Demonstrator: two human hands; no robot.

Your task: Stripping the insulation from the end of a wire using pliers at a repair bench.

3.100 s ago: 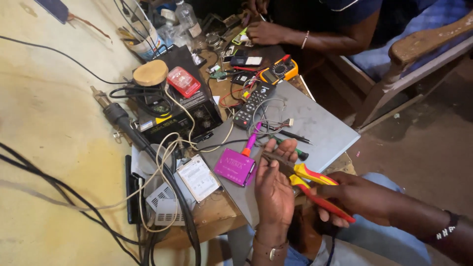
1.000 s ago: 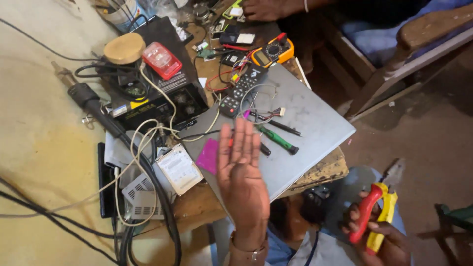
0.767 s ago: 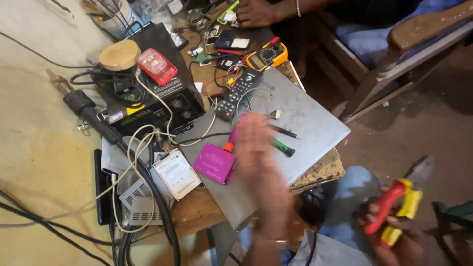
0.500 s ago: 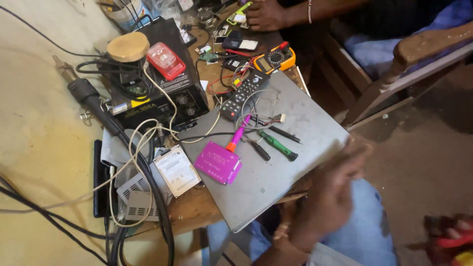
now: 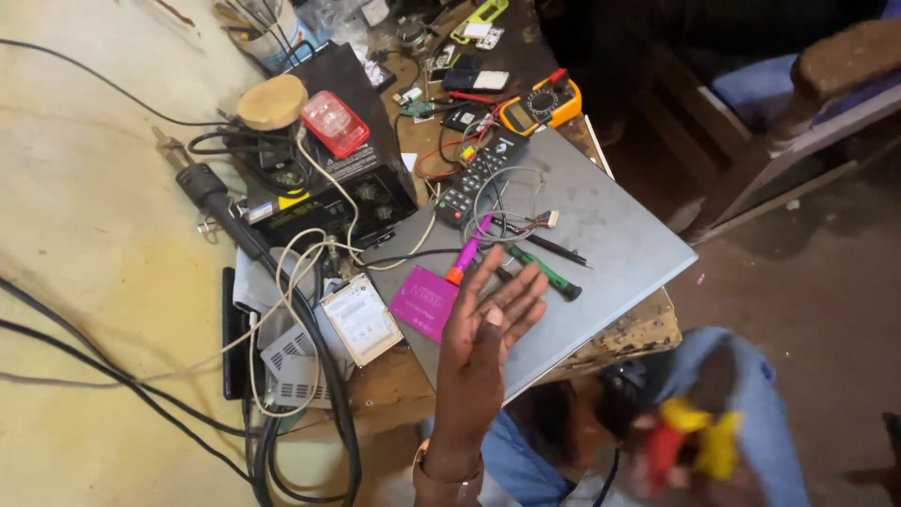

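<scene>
A cluttered wooden workbench (image 5: pixel 648 329) stands against a pale yellowish wall, with a bare dirt floor and a wooden chair (image 5: pixel 826 84) off beyond the person's right side. A closed grey laptop (image 5: pixel 610 235) lies flat on the bench and serves as the working surface.

The left hand (image 5: pixel 483 329) is raised over the near edge of the laptop, palm turned sideways, its 5 fingers spread loosely and gripping nothing. Just past its fingertips lies a green-handled screwdriver (image 5: pixel 544 272), and beside that, toward the thumb, a pink-handled tool (image 5: pixel 466 252) with an orange collar. A flat magenta card (image 5: pixel 424 300) sits next to the thumb side of the hand, close but not touching. Further out from the fingertips are a black remote control (image 5: pixel 477 176), a tangle of thin wires (image 5: pixel 516 221) and a yellow multimeter (image 5: pixel 540 103).

The right hand (image 5: pixel 699 460) is low, down by the blue-jeaned knee, and badly blurred. It is closed around a pair of pliers (image 5: pixel 690 441) with red and yellow handles; how the fingers sit on them I cannot tell.

On the far side of the left hand from the pliers, a bare hard drive (image 5: pixel 361 319) rests among white and black cables, beside a black soldering station (image 5: pixel 328 178).
</scene>
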